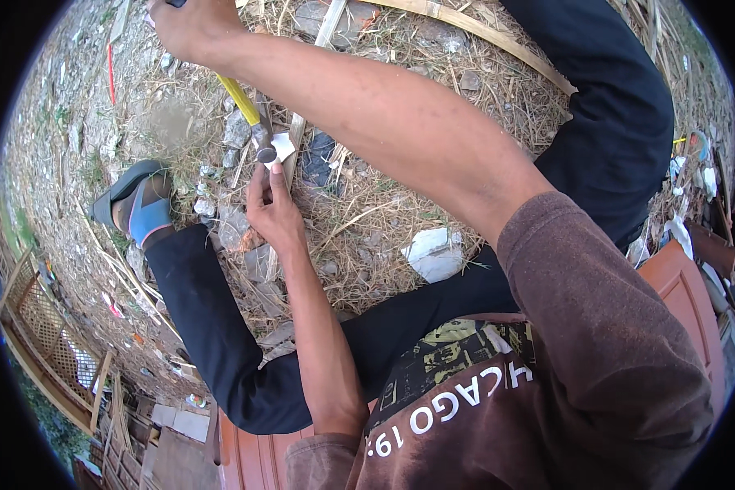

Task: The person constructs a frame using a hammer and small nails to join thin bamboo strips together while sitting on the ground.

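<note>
The yellow-handled hammer [240, 102] slanted across the upper left of the frame, over stony, straw-strewn ground [359, 224] outdoors. The right hand [193, 31], at the top edge, was curled round its handle. The left hand [276, 214] held thumb and finger near together just below the hammer's head, by a white scrap [283, 146]; whether they pinched anything, I couldn't tell. A lattice panel [47, 318] stood lower left.
</note>
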Tool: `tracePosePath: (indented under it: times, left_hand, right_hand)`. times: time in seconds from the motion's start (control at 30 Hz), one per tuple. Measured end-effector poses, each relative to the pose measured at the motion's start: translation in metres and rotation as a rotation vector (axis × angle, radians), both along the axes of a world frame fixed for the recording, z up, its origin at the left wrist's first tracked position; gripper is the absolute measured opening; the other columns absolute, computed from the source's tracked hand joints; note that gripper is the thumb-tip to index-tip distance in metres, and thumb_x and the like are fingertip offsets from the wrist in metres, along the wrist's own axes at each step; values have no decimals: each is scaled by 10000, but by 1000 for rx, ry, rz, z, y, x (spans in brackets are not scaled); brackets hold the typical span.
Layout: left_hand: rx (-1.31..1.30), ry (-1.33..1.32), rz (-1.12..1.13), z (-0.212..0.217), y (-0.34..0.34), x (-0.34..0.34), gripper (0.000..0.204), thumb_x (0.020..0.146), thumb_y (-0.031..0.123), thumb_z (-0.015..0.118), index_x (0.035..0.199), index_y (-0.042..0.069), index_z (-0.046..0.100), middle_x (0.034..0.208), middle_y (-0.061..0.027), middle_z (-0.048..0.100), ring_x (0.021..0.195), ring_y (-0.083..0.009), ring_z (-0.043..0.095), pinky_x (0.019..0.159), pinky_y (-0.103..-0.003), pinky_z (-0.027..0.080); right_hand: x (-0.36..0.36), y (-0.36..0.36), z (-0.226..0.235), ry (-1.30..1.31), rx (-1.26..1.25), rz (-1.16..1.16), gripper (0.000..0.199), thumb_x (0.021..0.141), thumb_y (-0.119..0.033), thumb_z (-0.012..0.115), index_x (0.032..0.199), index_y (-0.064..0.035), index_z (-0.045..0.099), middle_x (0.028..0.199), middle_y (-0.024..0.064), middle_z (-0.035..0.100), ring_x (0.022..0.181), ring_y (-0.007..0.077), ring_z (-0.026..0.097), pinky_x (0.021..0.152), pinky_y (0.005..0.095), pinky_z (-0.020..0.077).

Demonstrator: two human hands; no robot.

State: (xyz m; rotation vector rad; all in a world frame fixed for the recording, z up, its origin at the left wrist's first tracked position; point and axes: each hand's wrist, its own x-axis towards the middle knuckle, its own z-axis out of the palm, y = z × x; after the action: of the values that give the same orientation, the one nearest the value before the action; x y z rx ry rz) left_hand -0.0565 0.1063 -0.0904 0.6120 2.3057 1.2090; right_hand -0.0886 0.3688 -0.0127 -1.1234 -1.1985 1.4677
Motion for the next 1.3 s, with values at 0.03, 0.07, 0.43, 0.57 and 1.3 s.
tracePosePath:
  times: [0.03,0.07,0.43,0.57,1.3]
  left_hand:
    - [45,-67,-11,1,-1,-2,369,928,226,734,1170,-47,682,853,7,562,710,-76,448,629,-245,385]
    - [44,-106,13,2,-3,-3,360,926,220,737,1160,-48,685,851,11,556,707,-72,438,625,-238,376]
    - [-46,-144,-51,5,-23,-5,285,897,185,754,1108,-5,727,1056,-117,688,993,-193,582,888,-340,476]
    - [-6,-58,-25,17,-27,14,294,869,173,772,1119,23,735,1133,-125,704,1108,-256,551,992,-384,426]
    - [113,-221,54,18,-40,39,253,936,121,697,1157,-1,682,1035,-83,708,795,-102,640,686,-252,507]
  right_hand:
    - [0,-9,1,21,-13,-18,375,890,-337,633,829,28,694,839,262,699,865,368,706,796,436,551]
    - [-1,-16,3,41,-26,-35,371,875,-328,645,797,31,698,837,269,701,874,361,714,806,426,562]
    - [19,-17,13,-65,-148,97,337,926,-333,583,867,-8,651,768,165,665,758,294,646,715,422,482]
    - [28,-22,-8,-13,-89,129,305,949,-311,573,770,-65,596,629,47,577,572,182,572,548,365,435]
    - [81,-44,6,444,-389,49,406,1032,-322,470,689,-116,400,512,-2,344,375,128,338,373,307,312]
